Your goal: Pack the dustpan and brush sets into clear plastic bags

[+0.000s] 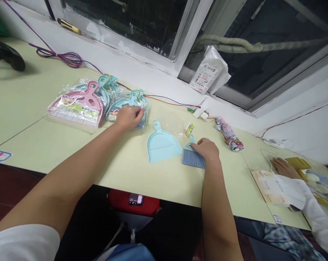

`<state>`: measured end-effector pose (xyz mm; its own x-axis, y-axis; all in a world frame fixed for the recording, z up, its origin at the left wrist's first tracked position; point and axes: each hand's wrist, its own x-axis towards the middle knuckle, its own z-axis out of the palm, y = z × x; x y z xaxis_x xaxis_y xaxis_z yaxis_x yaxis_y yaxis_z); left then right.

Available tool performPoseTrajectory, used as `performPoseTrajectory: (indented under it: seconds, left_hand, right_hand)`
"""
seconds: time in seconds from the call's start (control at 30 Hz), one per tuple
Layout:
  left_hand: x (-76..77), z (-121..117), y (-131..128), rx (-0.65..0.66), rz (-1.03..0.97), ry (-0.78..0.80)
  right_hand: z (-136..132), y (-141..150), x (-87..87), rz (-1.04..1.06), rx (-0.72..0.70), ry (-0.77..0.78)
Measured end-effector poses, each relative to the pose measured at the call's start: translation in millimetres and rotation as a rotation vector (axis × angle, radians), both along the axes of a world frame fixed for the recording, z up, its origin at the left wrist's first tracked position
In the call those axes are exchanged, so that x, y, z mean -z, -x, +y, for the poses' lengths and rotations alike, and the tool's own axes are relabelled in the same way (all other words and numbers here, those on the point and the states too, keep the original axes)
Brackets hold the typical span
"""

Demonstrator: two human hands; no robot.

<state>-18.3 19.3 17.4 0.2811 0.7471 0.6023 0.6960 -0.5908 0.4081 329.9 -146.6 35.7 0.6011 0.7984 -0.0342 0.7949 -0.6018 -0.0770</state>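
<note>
My right hand (208,149) grips a small hand brush (193,158) with grey-blue bristles, which lies on the table. Left of it rests a loose light-blue dustpan (164,145), its handle pointing away from me. My left hand (129,117) is over the front of a stack of bagged blue dustpan sets (142,110). Its fingers are curled; whether they pinch the wrapping is hidden. Beside that stack lie more wrapped sets, a pink dustpan set (79,105) in front. A small printed label card (189,129) and clear film (169,121) lie behind the loose pieces.
A cloth bundle (229,134) lies to the right, and a white plastic bag (210,70) leans at the window. Coiled cable (68,58) runs along the back; a screwdriver (68,26) sits on the sill. At the far right is another person's hand (285,167) near a tissue pack (269,186).
</note>
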Motion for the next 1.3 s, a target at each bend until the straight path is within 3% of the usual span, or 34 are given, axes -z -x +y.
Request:
performPoseTrajectory:
  seconds: [0.37, 0.6, 0.87, 0.97, 1.1, 1.3]
  left_hand:
    - [0.0, -4.5, -3.6, 0.035, 0.045, -0.003]
    - [-6.8, -18.6, -11.1, 0.084, 0.105, 0.089]
    - [-1.7, -40.2, -33.1, 0.255, 0.229, 0.377]
    - [1.8, -46.8, -39.3, 0.366, 0.161, 0.464]
    - [-0.6, -55.0, -42.1, 0.543, 0.023, 0.714]
    - [-3.3, -55.1, -40.0, 0.438, -0.122, 0.658]
  right_hand:
    - [2.6, 0.2, 6.3, 0.023, 0.014, -0.033]
    - [-1.2, 8.0, -4.5, -0.03, 0.002, -0.219]
    - [-1.7, 44.4, -15.3, 0.007, -0.178, -0.563]
    - [-4.2, 62.5, -17.5, 0.043, -0.264, -0.639]
    - [-5.1, 80.5, -12.9, 0.157, -0.414, -0.584]
    - [-3.9, 93.8, -3.8, 0.244, -0.597, -0.476]
